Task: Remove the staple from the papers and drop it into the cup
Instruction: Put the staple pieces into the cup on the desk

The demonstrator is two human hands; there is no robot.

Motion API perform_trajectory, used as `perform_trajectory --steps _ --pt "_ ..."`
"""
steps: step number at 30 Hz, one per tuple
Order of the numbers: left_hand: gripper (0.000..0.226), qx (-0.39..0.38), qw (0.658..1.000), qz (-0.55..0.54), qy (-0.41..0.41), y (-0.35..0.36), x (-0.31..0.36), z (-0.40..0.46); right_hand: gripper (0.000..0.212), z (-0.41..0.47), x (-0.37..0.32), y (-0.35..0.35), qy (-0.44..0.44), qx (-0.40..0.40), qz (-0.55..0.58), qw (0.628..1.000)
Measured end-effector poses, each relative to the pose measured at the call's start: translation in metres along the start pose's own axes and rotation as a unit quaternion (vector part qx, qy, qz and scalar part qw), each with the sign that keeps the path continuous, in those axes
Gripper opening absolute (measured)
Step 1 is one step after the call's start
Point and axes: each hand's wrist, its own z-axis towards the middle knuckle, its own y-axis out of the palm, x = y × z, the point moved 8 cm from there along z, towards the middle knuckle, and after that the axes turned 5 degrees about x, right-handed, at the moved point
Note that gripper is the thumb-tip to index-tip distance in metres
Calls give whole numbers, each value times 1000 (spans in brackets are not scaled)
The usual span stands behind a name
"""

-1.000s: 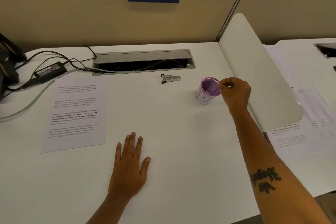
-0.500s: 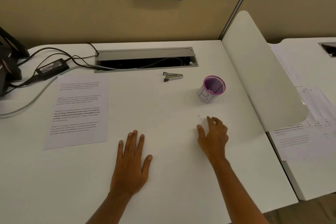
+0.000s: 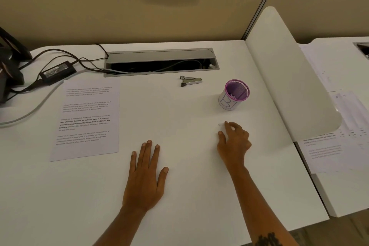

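On the white desk point(image 3: 179, 195) just in front of the right hand point(image 3: 234, 144) lies a tiny dark fleck point(image 3: 219, 125) — likely a staple, though too small to be sure. That hand hovers low with its fingers loosely curled, thumb and forefinger apart and holding nothing that I can see. The left hand point(image 3: 145, 173) lies flat, fingers straight and slightly spread, gripping nothing. The papers point(image 3: 87, 120) sit well off to the left, the staple remover point(image 3: 190, 81) near the cable slot point(image 3: 161, 64), and the purple mesh cup point(image 3: 235, 94) stands just beyond the right hand.

A thing that small could skid away under a fingertip, or slip from a pinch on the way and get lost against the white surface — and a careless reach might knock the light cup over. What lies at the cup's bottom is unclear, only some pale specks. Whether the papers have any staple left I cannot tell. Both forearms are cut off at the bottom edge.
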Motion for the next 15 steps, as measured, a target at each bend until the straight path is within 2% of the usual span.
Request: perform_trajectory --steps 2,5,15 --pt "73 -1 1000 -2 -1 0 0 0 35 12 6 -6 -17 14 61 998" --pt "73 1 1000 -3 0 0 0 0 23 30 9 -5 -18 -13 112 994" --pt "73 3 1000 -3 1 0 1 0 13 52 -2 -1 -66 -38 120 990"
